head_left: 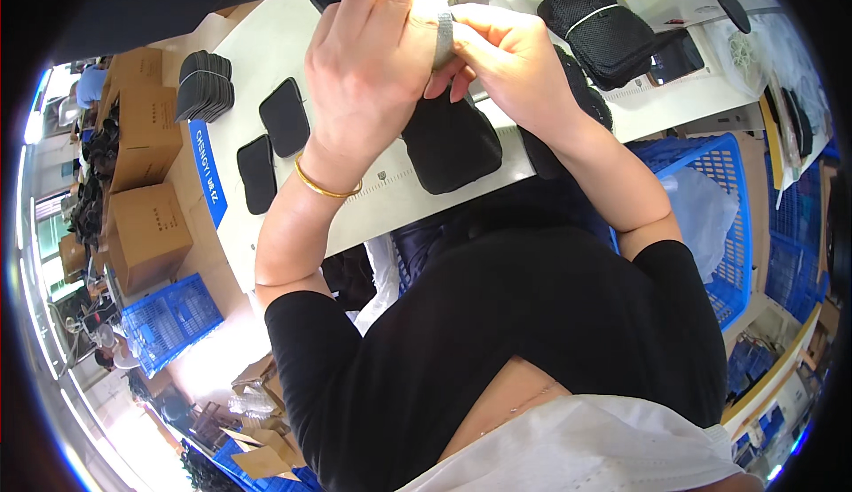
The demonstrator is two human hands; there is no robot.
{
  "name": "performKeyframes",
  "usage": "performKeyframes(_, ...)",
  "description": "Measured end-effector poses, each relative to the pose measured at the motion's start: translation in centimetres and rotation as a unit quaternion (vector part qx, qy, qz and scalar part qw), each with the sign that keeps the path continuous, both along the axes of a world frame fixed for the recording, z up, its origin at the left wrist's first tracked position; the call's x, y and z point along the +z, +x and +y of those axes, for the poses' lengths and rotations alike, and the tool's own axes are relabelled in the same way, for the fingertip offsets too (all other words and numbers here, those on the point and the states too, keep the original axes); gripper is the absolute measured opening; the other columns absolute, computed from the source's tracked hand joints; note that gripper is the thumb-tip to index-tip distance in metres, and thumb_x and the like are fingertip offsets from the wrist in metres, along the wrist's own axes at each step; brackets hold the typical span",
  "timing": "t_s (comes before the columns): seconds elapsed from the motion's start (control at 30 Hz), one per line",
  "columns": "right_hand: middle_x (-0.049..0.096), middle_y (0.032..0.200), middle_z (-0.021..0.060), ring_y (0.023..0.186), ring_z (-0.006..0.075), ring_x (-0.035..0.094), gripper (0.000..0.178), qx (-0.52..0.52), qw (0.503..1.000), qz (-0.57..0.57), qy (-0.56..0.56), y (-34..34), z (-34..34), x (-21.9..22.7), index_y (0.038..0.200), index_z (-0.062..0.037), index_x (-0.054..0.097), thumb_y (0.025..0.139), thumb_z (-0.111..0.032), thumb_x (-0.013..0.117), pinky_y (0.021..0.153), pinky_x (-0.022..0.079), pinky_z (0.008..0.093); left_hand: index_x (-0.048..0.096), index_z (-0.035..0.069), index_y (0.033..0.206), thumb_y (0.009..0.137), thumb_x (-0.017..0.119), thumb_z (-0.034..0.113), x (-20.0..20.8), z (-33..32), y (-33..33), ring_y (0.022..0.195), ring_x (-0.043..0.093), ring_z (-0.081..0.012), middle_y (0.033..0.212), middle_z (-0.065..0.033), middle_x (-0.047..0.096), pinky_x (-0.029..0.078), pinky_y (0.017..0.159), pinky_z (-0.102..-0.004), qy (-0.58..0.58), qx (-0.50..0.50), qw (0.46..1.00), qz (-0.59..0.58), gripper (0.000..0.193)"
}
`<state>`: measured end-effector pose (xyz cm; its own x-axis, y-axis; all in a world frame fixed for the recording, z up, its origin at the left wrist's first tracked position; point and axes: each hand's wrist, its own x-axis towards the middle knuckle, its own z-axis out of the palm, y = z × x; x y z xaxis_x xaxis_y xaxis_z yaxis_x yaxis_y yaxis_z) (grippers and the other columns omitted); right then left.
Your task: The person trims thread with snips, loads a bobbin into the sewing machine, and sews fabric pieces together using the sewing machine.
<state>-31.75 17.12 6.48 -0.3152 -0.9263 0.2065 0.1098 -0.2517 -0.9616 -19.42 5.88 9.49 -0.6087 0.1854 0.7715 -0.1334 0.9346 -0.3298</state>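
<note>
My left hand (366, 70) is closed, back of the hand up, over the far part of the white worktable (373, 212). Against it my right hand (515, 57) pinches with thumb and fingers at a short grey strip (444, 41). Whether this strip wraps round a left finger, I cannot tell. What the left fingers hold is hidden. Below the hands lies a black padded fabric piece (453, 146) near the table's front edge. Two flat black rounded pieces, an upper one (285, 118) and a lower one (256, 174), lie left of my left wrist.
A banded stack of black pieces (205, 86) stands at the table's left. On the right sit a banded black mesh bundle (599, 26) and a dark phone-like slab (677, 55). A blue crate (732, 226) is beside my right elbow. Cardboard boxes (146, 235) stand on the left.
</note>
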Motion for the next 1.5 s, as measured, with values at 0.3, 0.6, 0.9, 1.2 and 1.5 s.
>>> performKeyframes(0.3, 0.07, 0.081, 0.0078, 0.067, 0.0145, 0.071, 0.025, 0.016, 0.999, 0.03, -0.008, -0.4, 0.2, 0.1, 0.093, 0.0038, 0.068, 0.098, -0.013, 0.051, 0.057, 0.054, 0.024, 0.071, 0.003, 0.095, 0.056, 0.067, -0.001, 0.1, 1.0, 0.3, 0.082, 0.063, -0.0221, 0.094, -0.005, 0.067, 0.051, 0.071, -0.0331, 0.029, 0.058, 0.998, -0.017, 0.039)
performKeyframes(0.6, 0.071, 0.09, 0.0086, 0.081, 0.0182, 0.069, 0.022, -0.311, 0.872, 0.378, -0.015, -8.1, 10.3, -5.1, 0.109, 0.0008, 0.066, 0.088, -0.006, 0.067, 0.073, 0.054, 0.0284, 0.051, -0.007, 0.125, 0.091, 0.069, 0.027, -2.9, -0.7, 3.5, 0.101, 0.057, -0.0211, 0.118, -0.0144, 0.057, 0.048, 0.084, -0.032, 0.453, -0.051, 0.865, 0.209, 0.05)
performKeyframes(0.9, 0.061, 0.111, 0.0146, 0.104, 0.0316, 0.058, 0.065, -0.286, 0.75, 0.556, 0.216, -5.6, 13.6, -8.9, 0.126, -0.0019, 0.056, 0.074, -0.031, 0.083, 0.089, 0.048, 0.0405, 0.061, -0.006, 0.114, 0.091, 0.064, 0.004, -1.6, -4.8, 2.1, 0.096, 0.065, -0.0189, 0.107, -0.0125, 0.066, 0.053, 0.085, -0.0289, 0.77, -0.165, 0.591, 0.173, 0.026)
performKeyframes(1.2, 0.064, 0.106, 0.0132, 0.094, 0.0276, 0.062, 0.048, -0.349, 0.739, 0.576, 0.021, -5.2, 12.3, -9.9, 0.127, -0.002, 0.057, 0.082, -0.005, 0.073, 0.081, 0.045, 0.0388, 0.045, -0.01, 0.132, 0.087, 0.074, 0.041, -7.4, -1.0, 9.3, 0.107, 0.058, -0.028, 0.124, -0.0214, 0.05, 0.05, 0.093, -0.0376, 0.561, 0.246, 0.79, -0.016, 0.073)
performKeyframes(1.5, 0.066, 0.1, 0.0173, 0.093, 0.038, 0.064, 0.024, 0.105, 0.843, 0.526, 0.037, -8.9, 3.9, 1.1, 0.108, 0.0011, 0.061, 0.086, -0.008, 0.062, 0.082, 0.05, 0.0437, 0.046, -0.007, 0.135, 0.075, 0.083, 0.029, -8.3, 5.9, 4.7, 0.121, 0.048, -0.0403, 0.13, -0.0249, 0.048, 0.041, 0.102, -0.0459, 0.5, 0.11, 0.855, -0.085, 0.08)
